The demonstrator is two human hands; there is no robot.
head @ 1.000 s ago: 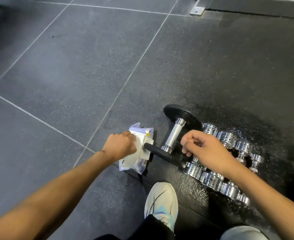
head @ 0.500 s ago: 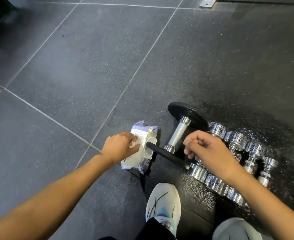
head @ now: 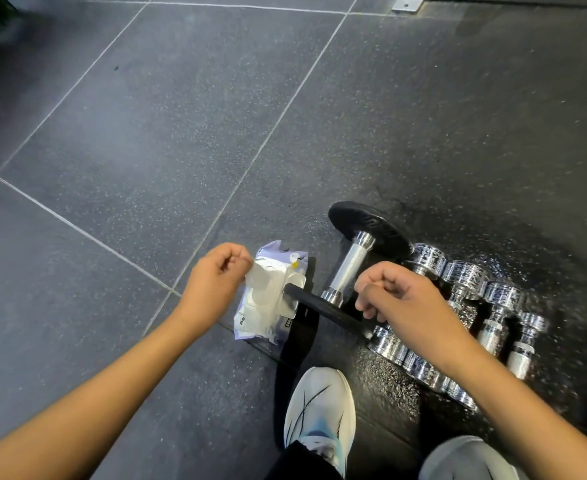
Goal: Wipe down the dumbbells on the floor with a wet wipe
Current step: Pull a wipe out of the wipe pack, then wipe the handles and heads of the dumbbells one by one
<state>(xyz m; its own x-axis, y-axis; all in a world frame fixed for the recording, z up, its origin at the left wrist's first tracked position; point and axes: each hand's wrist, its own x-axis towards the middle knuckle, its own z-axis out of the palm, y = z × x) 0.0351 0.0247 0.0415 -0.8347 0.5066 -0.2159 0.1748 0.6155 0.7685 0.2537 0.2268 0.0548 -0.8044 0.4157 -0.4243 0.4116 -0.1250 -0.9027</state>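
A purple-and-white wet wipe pack [head: 268, 317] lies on the floor with its lid open. My left hand [head: 212, 282] pinches the corner of a white wipe [head: 255, 275] that is partly drawn out of the pack. Just right of the pack lies a dumbbell [head: 349, 268] with a chrome handle and black plates. My right hand [head: 399, 299] has its fingers curled on the rim of that dumbbell's near plate. Several small chrome dumbbells [head: 493, 303] lie in a row further right, partly hidden by my right forearm.
My white shoe [head: 319, 410] stands just below the dumbbells, with a grey trouser knee [head: 468, 459] at the bottom right. The dark speckled floor tiles [head: 146, 133] stretch away on the left and ahead. A small metal plate [head: 408, 2] sits at the top edge.
My left hand has risen from pressing on the pack's opening and now draws a wipe up out of it. My right hand has stayed on the dumbbell's plate.
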